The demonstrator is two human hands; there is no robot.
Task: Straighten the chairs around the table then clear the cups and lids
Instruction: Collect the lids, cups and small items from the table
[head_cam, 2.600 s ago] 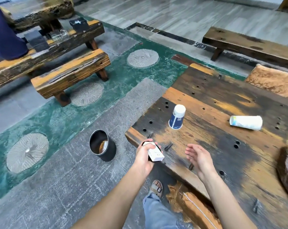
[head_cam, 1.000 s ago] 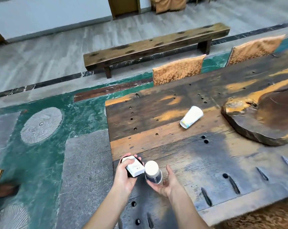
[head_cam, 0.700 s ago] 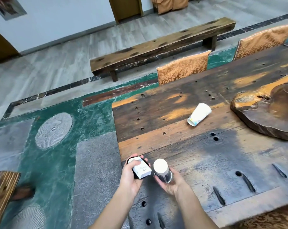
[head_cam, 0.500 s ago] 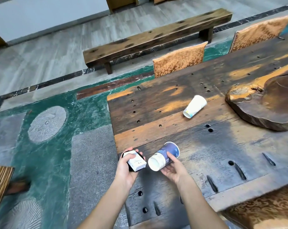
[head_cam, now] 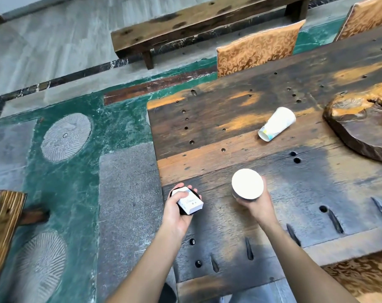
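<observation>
White small cardboard box on a black round piece: left hand curled around both, at the dark wooden table edge. Paper cup, white round end up: right hand wrapped round its side above the tabletop. 1 white paper cup lies tipped over on the table, far right.

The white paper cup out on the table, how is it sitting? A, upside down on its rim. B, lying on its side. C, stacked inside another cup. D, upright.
B: the white paper cup lies tipped over on its side on the bare wood of the table, alone, with nothing stacked in or under it.
</observation>
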